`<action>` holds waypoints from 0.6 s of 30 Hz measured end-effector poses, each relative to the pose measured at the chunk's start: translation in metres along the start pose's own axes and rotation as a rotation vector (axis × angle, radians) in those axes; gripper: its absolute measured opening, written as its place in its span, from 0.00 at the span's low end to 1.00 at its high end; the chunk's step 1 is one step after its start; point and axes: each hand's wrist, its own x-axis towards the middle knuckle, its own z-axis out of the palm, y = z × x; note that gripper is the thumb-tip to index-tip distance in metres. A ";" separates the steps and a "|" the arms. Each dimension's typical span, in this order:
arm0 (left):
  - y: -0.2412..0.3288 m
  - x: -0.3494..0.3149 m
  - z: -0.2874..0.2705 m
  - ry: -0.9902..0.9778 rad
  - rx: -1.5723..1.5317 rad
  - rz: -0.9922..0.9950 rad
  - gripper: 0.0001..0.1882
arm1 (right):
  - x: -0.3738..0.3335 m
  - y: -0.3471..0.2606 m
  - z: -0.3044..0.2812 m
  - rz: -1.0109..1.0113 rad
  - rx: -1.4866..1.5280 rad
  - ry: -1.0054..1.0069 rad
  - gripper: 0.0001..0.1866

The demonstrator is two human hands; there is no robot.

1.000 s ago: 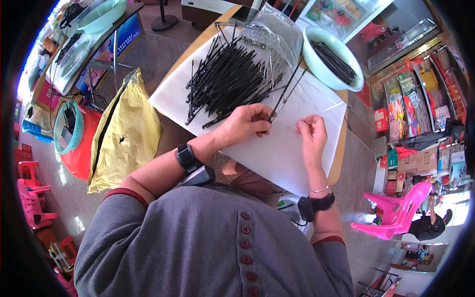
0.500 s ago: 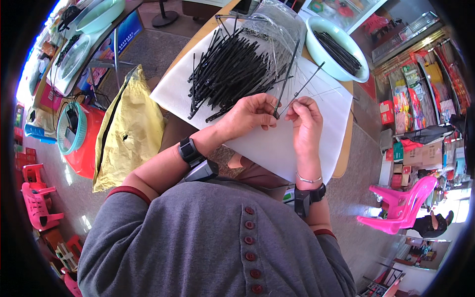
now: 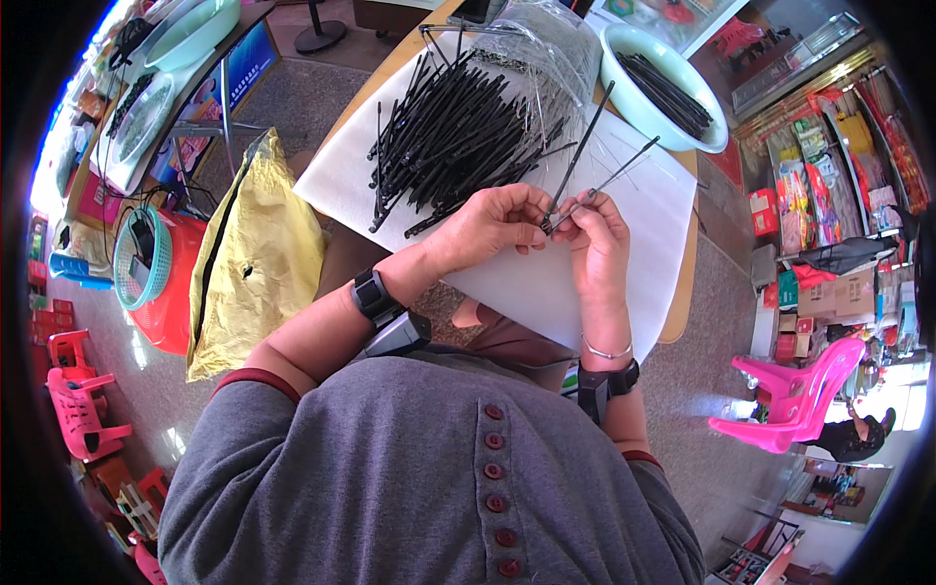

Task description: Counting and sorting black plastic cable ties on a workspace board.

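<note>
In front of me, my left hand (image 3: 502, 222) pinches the lower end of a thin black stick (image 3: 585, 141) that slants up to the right. Close beside it, my right hand (image 3: 599, 239) is closed on a thinner dark stick (image 3: 632, 162), its free end also pointing up and right. The two sticks nearly meet between my fingertips; whether they touch is too small to tell. Just beyond my left hand lies a heap of black sticks (image 3: 444, 141) on a white sheet (image 3: 639, 273). Fine clear strands (image 3: 624, 175) stick out past my right fingers.
A clear plastic bag (image 3: 556, 49) sits behind the heap. At the table's far right stands a pale green bowl (image 3: 718, 141) holding more black sticks. A yellow sack (image 3: 255, 258) and a red bucket (image 3: 180, 292) are to the left; a pink chair (image 3: 804, 395) stands right.
The stick in my left hand has tipped further to the right. My right hand has come slightly closer to the left, and its stick leans lower to the right.
</note>
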 end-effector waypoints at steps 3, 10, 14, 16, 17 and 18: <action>-0.001 0.000 0.000 -0.007 0.003 0.004 0.15 | 0.000 0.000 0.000 0.006 0.024 -0.005 0.05; -0.001 -0.002 0.001 -0.016 0.023 0.025 0.14 | 0.000 0.002 -0.004 0.068 0.002 0.011 0.06; -0.003 -0.001 0.002 -0.007 0.036 0.019 0.14 | 0.002 0.002 -0.005 0.101 -0.031 0.037 0.06; 0.002 0.000 0.003 -0.009 0.100 -0.005 0.14 | 0.005 0.002 -0.006 0.114 -0.051 0.053 0.05; 0.002 0.001 0.003 -0.012 0.102 -0.006 0.14 | 0.007 0.002 -0.006 0.128 -0.073 0.067 0.05; 0.001 0.002 0.002 -0.020 0.122 -0.017 0.13 | 0.007 0.002 -0.005 0.126 -0.070 0.067 0.05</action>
